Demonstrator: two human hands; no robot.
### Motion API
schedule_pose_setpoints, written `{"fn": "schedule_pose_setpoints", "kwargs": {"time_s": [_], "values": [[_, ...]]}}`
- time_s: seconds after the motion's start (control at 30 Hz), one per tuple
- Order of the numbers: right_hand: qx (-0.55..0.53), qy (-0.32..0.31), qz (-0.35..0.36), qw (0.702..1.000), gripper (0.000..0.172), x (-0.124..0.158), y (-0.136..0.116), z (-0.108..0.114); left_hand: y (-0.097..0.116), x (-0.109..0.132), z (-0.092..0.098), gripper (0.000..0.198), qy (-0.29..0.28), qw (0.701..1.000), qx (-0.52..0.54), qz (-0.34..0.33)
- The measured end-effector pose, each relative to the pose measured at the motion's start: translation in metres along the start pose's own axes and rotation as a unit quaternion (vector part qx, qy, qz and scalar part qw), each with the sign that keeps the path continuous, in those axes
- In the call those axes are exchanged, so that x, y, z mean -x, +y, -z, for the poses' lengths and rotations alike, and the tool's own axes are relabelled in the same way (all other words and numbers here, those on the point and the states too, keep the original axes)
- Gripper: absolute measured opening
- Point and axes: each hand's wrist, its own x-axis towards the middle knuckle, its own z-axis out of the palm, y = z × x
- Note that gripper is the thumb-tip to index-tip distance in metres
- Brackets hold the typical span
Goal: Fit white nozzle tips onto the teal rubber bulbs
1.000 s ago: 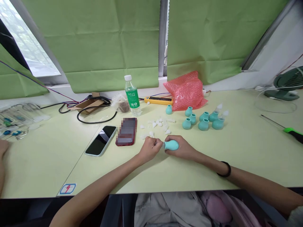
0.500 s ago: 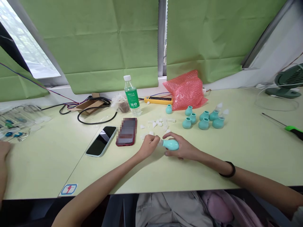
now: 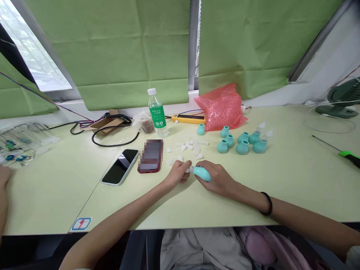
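Note:
A teal squeeze bulb [image 3: 201, 173] lies sideways in my right hand [image 3: 218, 177], whose fingers are wrapped round it. At its left end is a clear plastic nozzle [image 3: 190, 170], which my left hand [image 3: 179, 172] pinches between thumb and fingers. Just beyond my hands, small white and clear plastic tips [image 3: 190, 147] lie scattered on the table. To the right stand several more teal bulbs [image 3: 242, 147] with open necks. Two of those at the right, one being the front bulb [image 3: 259, 146], carry whitish clear tips.
Two phones, one black-screened [image 3: 120, 167] and one red-cased [image 3: 150, 155], lie left of my hands. Behind are a water bottle [image 3: 158, 116], a yellow tool [image 3: 188, 119] and a red bubble-wrap bag [image 3: 222, 107]. A screwdriver [image 3: 344, 153] lies right; another person's arm [image 3: 3, 195] rests far left.
My right hand has closed further round the squeeze bulb, with its knuckles now turned up. The bulb tilts down to the right, and more of the clear nozzle shows at my left fingers.

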Motion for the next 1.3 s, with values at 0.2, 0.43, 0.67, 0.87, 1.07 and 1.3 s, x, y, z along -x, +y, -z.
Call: {"fn": "schedule_pose_setpoints", "kwargs": {"time_s": [0.2, 0.43, 0.67, 0.87, 1.07, 1.3], "values": [[-0.139, -0.042, -0.098, 0.984, 0.017, -0.004, -0.009, 0.008, -0.004, 0.0, -0.001, 0.034, 0.027, 0.998, -0.051, -0.027], [-0.311, -0.112, -0.257, 0.908, 0.025, -0.008, -0.01, 0.008, -0.003, 0.001, 0.0, 0.033, 0.068, 0.983, -0.165, -0.052], [-0.572, -0.231, -0.404, 0.675, 0.027, -0.009, -0.011, 0.012, 0.0, 0.004, -0.005, 0.034, 0.107, 0.963, -0.238, -0.066], [-0.664, -0.291, -0.399, 0.561, 0.018, -0.01, -0.004, 0.012, 0.002, 0.007, -0.007, 0.034, 0.115, 0.95, -0.274, -0.098], [-0.696, -0.33, -0.389, 0.505, 0.013, -0.009, 0.0, 0.014, 0.005, 0.011, -0.009, 0.037, 0.089, 0.946, -0.287, -0.118], [-0.647, -0.253, -0.353, 0.626, 0.018, -0.011, 0.001, 0.014, 0.009, 0.01, -0.002, 0.04, 0.086, 0.928, -0.317, -0.174]]}}
